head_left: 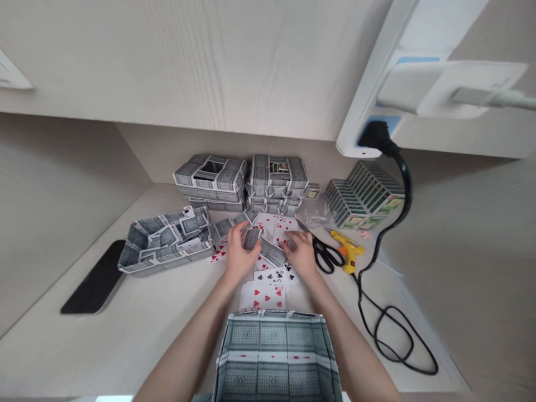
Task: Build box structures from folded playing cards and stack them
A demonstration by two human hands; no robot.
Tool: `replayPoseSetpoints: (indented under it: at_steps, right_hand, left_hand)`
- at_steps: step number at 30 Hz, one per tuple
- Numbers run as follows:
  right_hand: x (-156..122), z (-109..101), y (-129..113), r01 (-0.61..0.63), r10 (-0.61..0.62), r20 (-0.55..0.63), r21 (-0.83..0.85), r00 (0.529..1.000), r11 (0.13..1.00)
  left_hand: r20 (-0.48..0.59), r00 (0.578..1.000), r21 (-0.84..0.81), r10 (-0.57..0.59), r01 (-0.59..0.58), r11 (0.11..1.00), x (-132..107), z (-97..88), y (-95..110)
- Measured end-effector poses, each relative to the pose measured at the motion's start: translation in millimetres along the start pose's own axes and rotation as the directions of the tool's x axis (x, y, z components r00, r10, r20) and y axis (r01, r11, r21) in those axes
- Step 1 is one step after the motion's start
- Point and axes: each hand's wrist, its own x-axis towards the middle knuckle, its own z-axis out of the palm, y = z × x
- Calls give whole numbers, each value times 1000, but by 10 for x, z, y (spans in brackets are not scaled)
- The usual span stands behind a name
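My left hand (pixel 239 254) is closed around a grey-backed playing card (pixel 252 239), which sits between its thumb and fingers. To the right, my right hand (pixel 302 254) has its fingers apart over the loose cards. Its thumb is close to the edge of another grey-backed card (pixel 273 254); whether they touch is unclear. Face-up cards, including a five of hearts (pixel 263 296), lie spread under and in front of both hands. Close to me, between my forearms, stands a box made of cards (pixel 273 338). An open card box (pixel 167 259) at left holds folded cards.
Stacked card boxes (pixel 211 178) stand along the back wall. Black scissors (pixel 329 255) and a yellow glue gun (pixel 349 251) lie at right, with a black cord (pixel 377 240) running up to a power strip (pixel 368 111). A black phone (pixel 96 279) lies far left. Card packs (pixel 364 195) stand back right.
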Motion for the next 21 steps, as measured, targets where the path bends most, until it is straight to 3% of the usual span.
replayPoseSetpoints:
  at_steps: [7, 16, 21]
  right_hand:
    - [-3, 22, 11, 4, -1, 36, -93, 999, 996]
    - [8, -1, -1, 77, -61, 93, -177, 994, 981]
    - [-1, -18, -37, -43, 49, 27, -190, 998, 981]
  left_hand:
    - [82, 997, -24, 11, -9, 1000, -19, 19, -20]
    - [94, 993, 13, 66, -68, 998, -25, 16, 10]
    - [143, 986, 53, 83, -92, 994, -36, 11, 34]
